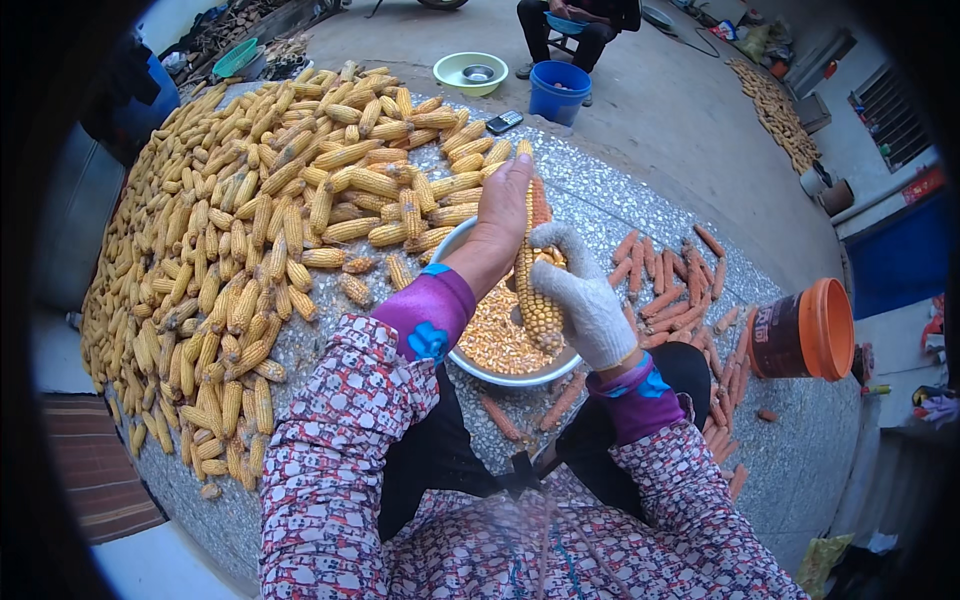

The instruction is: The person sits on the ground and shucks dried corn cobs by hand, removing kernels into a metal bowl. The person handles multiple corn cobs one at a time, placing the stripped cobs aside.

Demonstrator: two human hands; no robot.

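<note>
My bare left hand (501,214) grips the upper part of a partly shelled ear of dried corn (541,315), its thumb near the top end. My right hand (581,292), in a white knitted glove, is closed around the lower part of the ear, with loose kernels showing between the fingers. Reddish bare cob shows along the upper right of what I hold; whether it is a second piece I cannot tell. Below both hands stands a metal basin (517,381) between my legs, holding loose corn kernels (491,334). My hands and the ear hide part of it.
A large heap of corn ears (247,217) covers the left. Shelled cobs (675,300) lie on the right beside an orange bucket (780,334). Ahead are a mobile phone (504,122), a blue bucket (559,97), a green basin (450,71) and a seated person (592,37).
</note>
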